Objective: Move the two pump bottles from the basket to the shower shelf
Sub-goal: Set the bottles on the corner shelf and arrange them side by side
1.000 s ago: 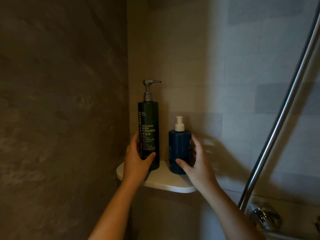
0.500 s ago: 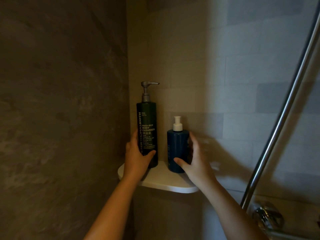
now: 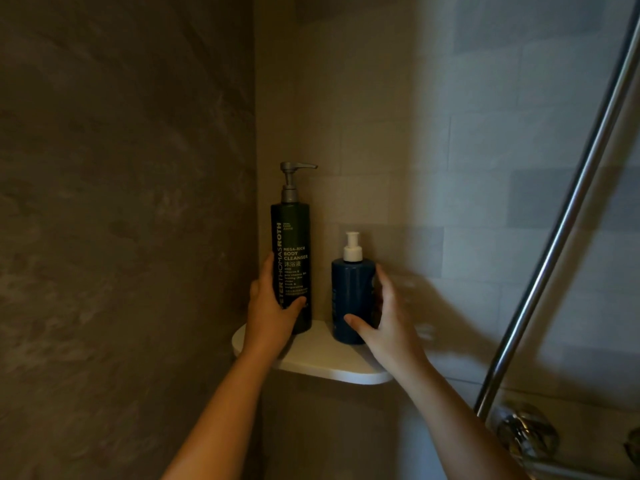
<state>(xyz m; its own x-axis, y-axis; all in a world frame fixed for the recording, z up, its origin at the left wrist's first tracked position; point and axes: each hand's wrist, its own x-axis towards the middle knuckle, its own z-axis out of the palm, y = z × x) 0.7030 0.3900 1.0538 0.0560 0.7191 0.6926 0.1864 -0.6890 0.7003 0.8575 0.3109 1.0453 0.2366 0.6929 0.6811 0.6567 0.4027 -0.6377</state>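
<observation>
A tall dark green pump bottle (image 3: 293,237) with a grey pump stands upright on the white corner shower shelf (image 3: 311,358). My left hand (image 3: 272,313) is wrapped around its lower part, thumb across the front. Beside it on the right stands a shorter dark blue pump bottle (image 3: 349,296) with a white pump. My right hand (image 3: 384,323) cups that bottle's right side with its fingers spread, thumb at the lower front; the grip looks loose. The basket is out of view.
The shelf sits in the corner between a dark stone wall (image 3: 121,220) on the left and a pale tiled wall (image 3: 467,168). A slanted chrome shower rail (image 3: 561,233) and a chrome valve (image 3: 526,434) are at the right.
Both bottles stay on the shelf with my hands on them. My right hand's fingers have spread a little off the blue bottle. The view shifted slightly.
</observation>
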